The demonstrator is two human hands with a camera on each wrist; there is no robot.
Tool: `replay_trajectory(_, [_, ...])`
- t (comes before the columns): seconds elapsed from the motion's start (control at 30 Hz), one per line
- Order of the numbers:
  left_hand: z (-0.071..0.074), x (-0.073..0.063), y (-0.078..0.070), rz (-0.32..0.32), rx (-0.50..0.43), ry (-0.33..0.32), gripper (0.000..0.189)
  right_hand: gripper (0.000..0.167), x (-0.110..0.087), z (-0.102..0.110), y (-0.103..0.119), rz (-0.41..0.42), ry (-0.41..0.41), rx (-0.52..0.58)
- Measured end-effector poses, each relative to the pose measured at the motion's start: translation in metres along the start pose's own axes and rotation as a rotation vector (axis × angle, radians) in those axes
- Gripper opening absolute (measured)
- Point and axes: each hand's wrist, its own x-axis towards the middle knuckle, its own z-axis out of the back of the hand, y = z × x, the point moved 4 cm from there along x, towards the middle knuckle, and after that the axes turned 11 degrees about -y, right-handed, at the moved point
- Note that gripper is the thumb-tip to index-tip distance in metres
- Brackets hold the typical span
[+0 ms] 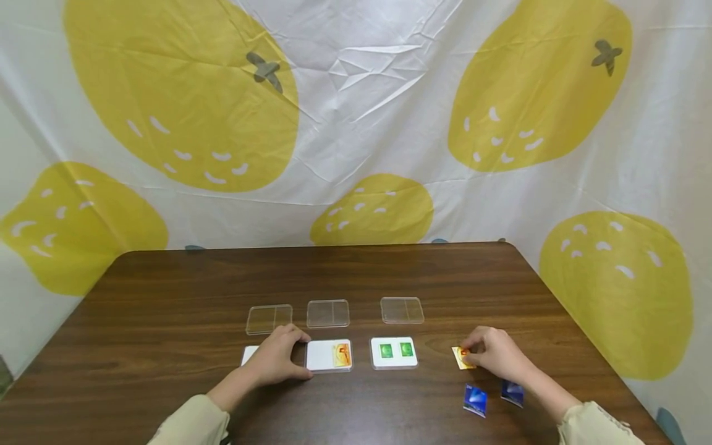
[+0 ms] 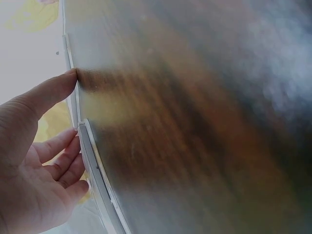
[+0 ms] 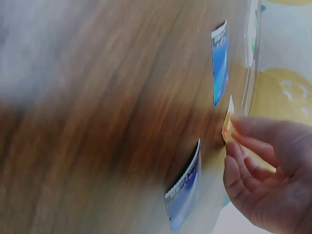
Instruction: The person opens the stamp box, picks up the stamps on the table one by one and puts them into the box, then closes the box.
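My left hand [image 1: 277, 357] holds the left end of the middle clear plastic case [image 1: 321, 369] between thumb and fingers. This case has a white insert [image 1: 319, 354] with one orange-yellow picture on its right half. On the right side of the table, my right hand [image 1: 499, 353] pinches a small orange-yellow picture card [image 1: 458, 355], at the table surface. Two blue picture cards lie near that hand, one blue card [image 1: 475, 400] in front of it and another blue card [image 1: 512, 393] beside the forearm. In the right wrist view the yellow card [image 3: 227, 122] is tilted between the fingertips.
A case with two green pictures [image 1: 394, 361] lies right of the middle one. A further white case [image 1: 248, 353] is partly hidden by my left hand. Behind them lie three clear lids [image 1: 328, 313] on the brown table [image 1: 356, 272]. A lemon-print cloth [image 1: 367, 136] hangs behind.
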Motion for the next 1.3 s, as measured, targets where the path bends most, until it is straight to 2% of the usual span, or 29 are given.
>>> replay_trajectory(0.13, [-0.001, 0.0, 0.0, 0.01, -0.001, 0.009, 0.053, 0.022, 0.002, -0.002, -0.002, 0.03, 0.044, 0.053])
replay_trajectory(0.23, [-0.001, 0.0, 0.0, 0.01, -0.003, 0.01, 0.053, 0.023, 0.004, -0.002, -0.005, 0.022, 0.073, 0.066])
replay_trajectory(0.57, [0.001, 0.001, 0.0, -0.02, 0.023, 0.004, 0.053, 0.022, 0.012, -0.004, -0.008, -0.079, 0.234, 0.121])
replay_trajectory(0.73, [0.002, 0.001, -0.001, -0.02, 0.02, 0.006, 0.053, 0.027, 0.014, -0.003, -0.013, -0.144, 0.257, 0.177])
replay_trajectory(0.9, [0.001, 0.001, 0.0, -0.025, 0.022, 0.004, 0.053, 0.017, 0.014, -0.001, -0.02, -0.238, 0.279, 0.223])
replay_trajectory(1.13, [0.001, 0.001, 0.0, -0.018, 0.021, 0.007, 0.053, 0.005, 0.017, 0.003, -0.023, -0.223, 0.286, 0.194])
replay_trajectory(1.3, [0.002, 0.001, -0.001, -0.022, 0.02, 0.007, 0.053, 0.004, 0.022, 0.005, -0.027, -0.242, 0.363, 0.261])
